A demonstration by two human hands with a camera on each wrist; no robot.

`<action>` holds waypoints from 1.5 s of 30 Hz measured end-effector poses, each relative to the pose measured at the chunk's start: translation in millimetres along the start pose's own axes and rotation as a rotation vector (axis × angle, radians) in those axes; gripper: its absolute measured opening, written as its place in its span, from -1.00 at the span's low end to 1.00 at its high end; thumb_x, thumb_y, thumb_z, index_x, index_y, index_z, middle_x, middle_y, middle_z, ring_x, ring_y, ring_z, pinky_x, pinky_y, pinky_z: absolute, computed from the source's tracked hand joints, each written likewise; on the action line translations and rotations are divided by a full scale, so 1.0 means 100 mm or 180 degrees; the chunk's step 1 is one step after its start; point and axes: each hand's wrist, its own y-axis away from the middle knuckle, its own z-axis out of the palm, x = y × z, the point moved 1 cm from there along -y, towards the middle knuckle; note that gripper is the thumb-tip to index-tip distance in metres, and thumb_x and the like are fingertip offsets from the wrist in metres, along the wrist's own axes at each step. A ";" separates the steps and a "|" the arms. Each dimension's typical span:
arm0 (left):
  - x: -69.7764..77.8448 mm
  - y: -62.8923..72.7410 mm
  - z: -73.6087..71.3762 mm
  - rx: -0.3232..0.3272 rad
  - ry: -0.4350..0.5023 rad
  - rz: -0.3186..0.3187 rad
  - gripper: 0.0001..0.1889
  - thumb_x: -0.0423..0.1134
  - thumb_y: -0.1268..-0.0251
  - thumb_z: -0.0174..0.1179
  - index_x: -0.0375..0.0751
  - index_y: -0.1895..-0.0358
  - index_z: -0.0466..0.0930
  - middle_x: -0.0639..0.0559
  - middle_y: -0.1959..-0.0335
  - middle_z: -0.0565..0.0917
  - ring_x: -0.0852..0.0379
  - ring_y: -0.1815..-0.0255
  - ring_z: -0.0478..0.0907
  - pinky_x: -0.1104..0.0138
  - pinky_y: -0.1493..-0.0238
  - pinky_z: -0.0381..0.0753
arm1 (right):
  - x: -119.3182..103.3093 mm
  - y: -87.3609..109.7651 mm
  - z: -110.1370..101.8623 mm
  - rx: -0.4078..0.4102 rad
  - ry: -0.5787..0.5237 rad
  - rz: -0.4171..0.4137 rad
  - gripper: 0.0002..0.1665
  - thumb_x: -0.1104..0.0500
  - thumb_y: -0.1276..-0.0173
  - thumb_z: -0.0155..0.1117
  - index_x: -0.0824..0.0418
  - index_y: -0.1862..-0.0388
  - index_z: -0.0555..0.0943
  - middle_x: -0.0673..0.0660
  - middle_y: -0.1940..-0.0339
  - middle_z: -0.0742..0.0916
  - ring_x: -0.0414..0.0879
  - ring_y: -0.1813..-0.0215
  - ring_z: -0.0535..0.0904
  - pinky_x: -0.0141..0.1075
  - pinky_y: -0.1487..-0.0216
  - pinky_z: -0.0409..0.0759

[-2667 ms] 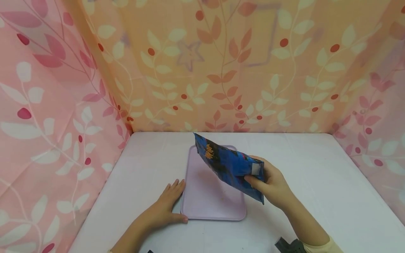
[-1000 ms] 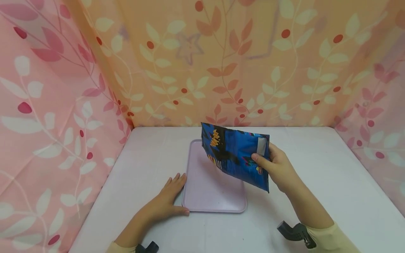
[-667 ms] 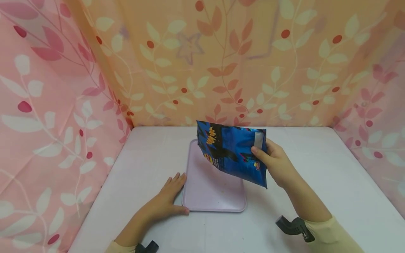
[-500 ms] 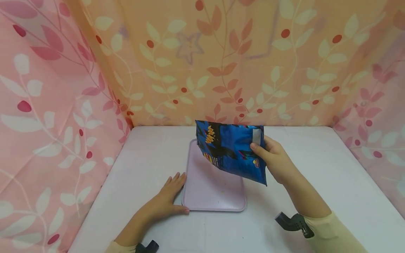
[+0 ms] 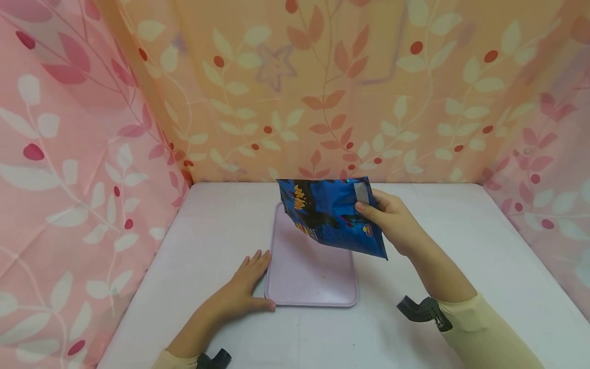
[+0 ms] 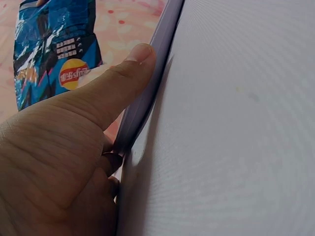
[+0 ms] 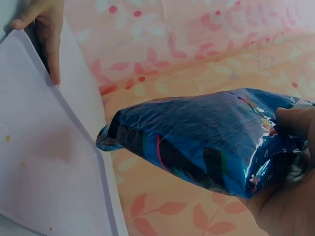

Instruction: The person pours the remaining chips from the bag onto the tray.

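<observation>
Right grip (image 5: 394,220) pinched a blue bag (image 5: 328,211) above a lilac tray (image 5: 313,282)

Right grip: thumb on the bag's near face, the other fingers behind it, at the right end.

Blue bag: one, glossy, printed with dark patches, orange lettering and a round red-and-yellow logo (image 6: 74,73); a whitish patch (image 5: 361,193) sat beside the thumb. It was held off the desk (image 5: 216,220), over the tray's far part, its left end reaching slightly past the tray's left rim in the head view.

Left grip (image 5: 244,287): spread, holding nothing in its palm; fingers straight against the tray's left rim, thumb apart at the near left corner.

Lilac tray: one, rectangular, rounded corners, low rim, flat on the white desk; a few small crumbs (image 7: 8,138) on its surface.

Sleeves (image 5: 484,328): two, pale yellow, each with a dark wrist device (image 5: 424,310).

Backdrop (image 5: 276,113): leaf-patterned cloth, orange at the far side, pink at left and right.
</observation>
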 end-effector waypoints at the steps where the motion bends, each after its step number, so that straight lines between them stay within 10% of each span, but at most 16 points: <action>1: 0.00 0.00 0.00 0.0003 -0.0002 0.0008 0.30 0.35 0.08 0.50 -0.02 -0.68 -0.07 -0.02 -0.71 -0.08 -0.11 -0.72 -0.28 -0.11 -0.67 -0.26 | -0.01 -0.01 0.00 0.0027 0.0002 0.0027 -0.45 0.04 -0.62 0.10 0.29 -0.44 0.44 0.33 -0.21 0.70 0.00 -0.07 0.74 -0.08 -0.14 0.73; 32: -0.04 -0.03 0.00 -0.0047 -0.0107 0.0080 0.30 0.37 0.05 0.47 -0.06 -0.68 -0.08 0.05 -0.71 -0.08 0.00 -0.72 -0.28 -0.01 -0.69 -0.31 | -0.06 -0.07 0.02 -0.0041 0.0006 0.0174 -0.39 -0.05 -0.66 0.00 0.28 -0.49 0.38 0.33 -0.20 0.71 -0.06 -0.03 0.77 -0.11 -0.08 0.74; 38: -0.03 -0.03 0.00 -0.0028 -0.0128 0.0094 0.29 0.35 0.04 0.48 -0.07 -0.68 -0.08 0.01 -0.71 -0.06 -0.06 -0.72 -0.26 -0.06 -0.68 -0.27 | -0.09 -0.05 -0.02 0.0481 -0.0135 0.0009 -0.38 -0.11 -0.63 0.04 0.24 -0.47 0.42 0.11 -0.07 0.76 -0.10 0.03 0.76 -0.26 -0.01 0.76; 45: -0.02 -0.03 -0.02 -0.0013 -0.0061 0.0116 0.28 0.34 0.03 0.48 -0.08 -0.68 -0.07 -0.02 -0.70 -0.05 -0.08 -0.72 -0.26 -0.09 -0.68 -0.28 | -0.02 -0.08 0.02 0.0472 -0.0028 0.0279 -0.34 -0.19 -0.62 0.01 0.24 -0.43 0.44 0.15 0.00 0.78 -0.09 0.10 0.78 -0.24 0.06 0.78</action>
